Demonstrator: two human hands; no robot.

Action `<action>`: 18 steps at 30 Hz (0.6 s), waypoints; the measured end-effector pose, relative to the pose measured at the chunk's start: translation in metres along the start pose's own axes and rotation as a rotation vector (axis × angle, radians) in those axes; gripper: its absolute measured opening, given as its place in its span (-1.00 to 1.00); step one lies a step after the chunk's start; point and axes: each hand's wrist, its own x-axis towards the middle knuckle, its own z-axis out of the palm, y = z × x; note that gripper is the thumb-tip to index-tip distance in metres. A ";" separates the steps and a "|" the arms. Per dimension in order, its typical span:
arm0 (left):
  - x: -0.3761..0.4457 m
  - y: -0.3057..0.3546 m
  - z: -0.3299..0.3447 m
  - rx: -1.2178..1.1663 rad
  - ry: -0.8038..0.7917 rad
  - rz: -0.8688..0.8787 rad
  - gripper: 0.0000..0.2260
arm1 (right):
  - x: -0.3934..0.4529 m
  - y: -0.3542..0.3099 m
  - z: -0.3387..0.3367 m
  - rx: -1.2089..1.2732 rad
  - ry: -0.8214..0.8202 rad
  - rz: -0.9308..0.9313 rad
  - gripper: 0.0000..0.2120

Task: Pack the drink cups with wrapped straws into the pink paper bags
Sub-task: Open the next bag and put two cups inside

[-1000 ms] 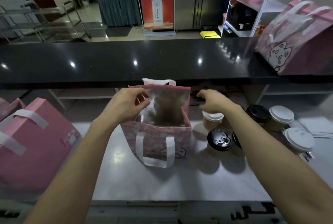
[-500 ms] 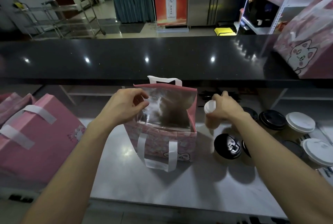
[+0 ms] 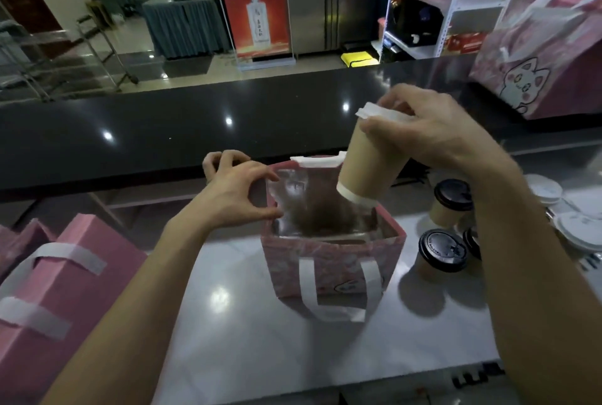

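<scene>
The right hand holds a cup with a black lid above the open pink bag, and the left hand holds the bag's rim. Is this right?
Not quite: in the head view the cup in the right hand has a white lid, not black. The rest stands: it hangs tilted above the open bag, whose rim the left hand holds.

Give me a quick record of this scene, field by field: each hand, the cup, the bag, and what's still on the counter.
left hand: pinches the open bag's left rim
right hand: grips the cup by its white-lidded top
cup: tan, tilted, held above the bag's mouth, not yet inside
bag: pink, upright on the counter, foil-lined, open
contents of bag: cannot tell, interior dim
black-lidded cups: standing right of the bag
closed bags: pink, at the left
counter: pale, glossy
</scene>
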 end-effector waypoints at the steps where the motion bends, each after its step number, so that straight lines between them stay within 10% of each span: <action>1: 0.000 -0.003 0.002 0.007 -0.029 0.016 -0.30 | -0.005 -0.008 0.008 0.004 -0.068 -0.009 -0.29; 8: -0.004 -0.012 0.019 -0.107 -0.238 0.083 0.23 | -0.006 0.001 0.089 -0.226 -0.335 0.012 -0.23; 18: -0.018 -0.010 0.028 -0.139 -0.312 0.122 0.36 | 0.032 0.042 0.180 -0.596 -0.679 -0.218 -0.04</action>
